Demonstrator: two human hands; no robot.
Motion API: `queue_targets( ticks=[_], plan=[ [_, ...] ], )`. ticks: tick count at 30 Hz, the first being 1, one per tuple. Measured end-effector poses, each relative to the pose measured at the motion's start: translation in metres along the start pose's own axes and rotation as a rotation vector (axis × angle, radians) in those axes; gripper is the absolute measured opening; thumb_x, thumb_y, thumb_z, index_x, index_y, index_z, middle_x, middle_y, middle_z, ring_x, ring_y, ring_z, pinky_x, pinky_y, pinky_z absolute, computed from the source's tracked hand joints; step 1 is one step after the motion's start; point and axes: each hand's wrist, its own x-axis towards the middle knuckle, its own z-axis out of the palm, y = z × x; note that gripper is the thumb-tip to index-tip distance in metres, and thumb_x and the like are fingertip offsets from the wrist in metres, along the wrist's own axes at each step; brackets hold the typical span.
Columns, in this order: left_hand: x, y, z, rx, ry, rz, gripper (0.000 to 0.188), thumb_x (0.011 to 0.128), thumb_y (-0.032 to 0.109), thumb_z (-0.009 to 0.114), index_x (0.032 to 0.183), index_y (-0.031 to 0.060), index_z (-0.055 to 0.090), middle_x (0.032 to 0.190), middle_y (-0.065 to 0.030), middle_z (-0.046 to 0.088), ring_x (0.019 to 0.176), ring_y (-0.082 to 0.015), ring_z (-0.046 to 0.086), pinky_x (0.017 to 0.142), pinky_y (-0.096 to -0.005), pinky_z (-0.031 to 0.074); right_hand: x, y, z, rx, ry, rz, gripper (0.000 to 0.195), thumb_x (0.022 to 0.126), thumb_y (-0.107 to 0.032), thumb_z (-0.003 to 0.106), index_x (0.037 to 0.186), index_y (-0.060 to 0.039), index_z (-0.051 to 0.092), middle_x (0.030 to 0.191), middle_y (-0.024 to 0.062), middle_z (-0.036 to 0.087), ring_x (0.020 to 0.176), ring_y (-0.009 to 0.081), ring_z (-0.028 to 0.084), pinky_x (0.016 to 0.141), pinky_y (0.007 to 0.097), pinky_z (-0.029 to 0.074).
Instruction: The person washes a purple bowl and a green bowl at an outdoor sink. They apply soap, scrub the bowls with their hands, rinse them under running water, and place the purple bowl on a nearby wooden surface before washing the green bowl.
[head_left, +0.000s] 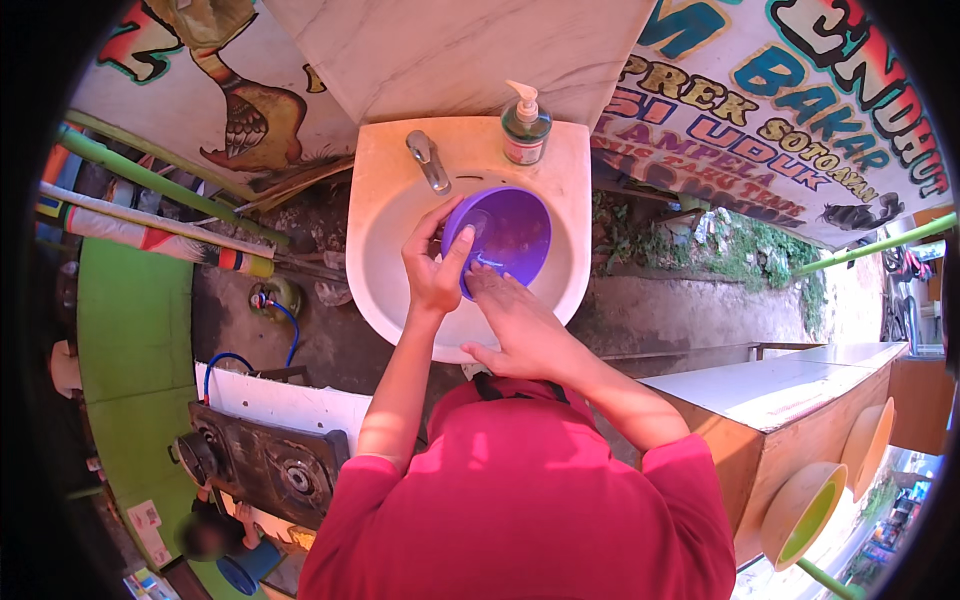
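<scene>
A purple plastic bowl (517, 225) is tilted over the basin of a white washbasin (375, 285). My left hand (439, 262) grips the bowl's left side, with the thumb over the inner wall and the fingers behind it. The fingers of my right hand (510, 311) reach over the bowl's near rim to its inside; I see nothing held in them. Just beyond the bowl, a chrome tap (429, 161) stands at the back left of the washbasin. A pump bottle (526, 127) of dark green liquid stands on the back right ledge.
A two-burner gas stove (262, 465) is at the lower left, with a gas cylinder (276, 300) on the floor beyond it. Another person (206, 532) is at the bottom left near a blue container (251, 566). A wooden counter (720, 465) stands on the right. Painted banners (750, 112) hang behind.
</scene>
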Motion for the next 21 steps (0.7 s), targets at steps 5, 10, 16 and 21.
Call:
queue_targets(
  ticks=[5, 10, 16, 21],
  plan=[
    [0.008, 0.009, -0.009, 0.002, -0.120, -0.098, 0.049, 0.098, 0.021, 0.078, 0.140, -0.0023, 0.070, 0.113, -0.0096, 0.078, 0.097, -0.0138, 0.071, 0.084, -0.0281, 0.057, 0.005, 0.057, 0.002, -0.802, 0.110, -0.028, 0.084, 0.088, -0.019, 0.069, 0.161, 0.0124, 0.040, 0.174, 0.0265, 0.035, 0.164, 0.0391, 0.032, 0.136, 0.0505, 0.023],
    [0.006, 0.016, -0.003, 0.020, -0.083, -0.095, 0.052, 0.096, 0.021, 0.080, 0.142, -0.0013, 0.069, 0.110, -0.0094, 0.078, 0.095, -0.0136, 0.071, 0.083, -0.0281, 0.057, 0.014, 0.021, 0.006, -0.481, 0.084, 0.102, 0.088, 0.090, -0.022, 0.070, 0.162, 0.0141, 0.035, 0.172, 0.0354, 0.031, 0.164, 0.0474, 0.028, 0.135, 0.0498, 0.023],
    [-0.006, -0.008, -0.003, -0.112, -0.005, 0.062, 0.058, 0.099, 0.025, 0.076, 0.146, -0.0058, 0.064, 0.119, -0.0138, 0.074, 0.110, -0.0186, 0.069, 0.098, -0.0329, 0.054, 0.009, -0.036, 0.012, 0.510, 0.153, -0.023, 0.098, 0.093, -0.030, 0.078, 0.163, 0.0135, 0.027, 0.169, 0.0384, 0.032, 0.161, 0.0513, 0.029, 0.133, 0.0511, 0.027],
    [-0.005, -0.015, -0.014, -0.157, 0.002, 0.219, 0.057, 0.102, 0.028, 0.073, 0.144, -0.0081, 0.064, 0.128, -0.0153, 0.069, 0.117, -0.0209, 0.065, 0.103, -0.0344, 0.051, 0.004, -0.038, 0.015, 0.206, 0.168, -0.044, 0.086, 0.087, -0.015, 0.071, 0.160, 0.0120, 0.036, 0.168, 0.0353, 0.037, 0.162, 0.0446, 0.033, 0.133, 0.0528, 0.028]
  ],
)
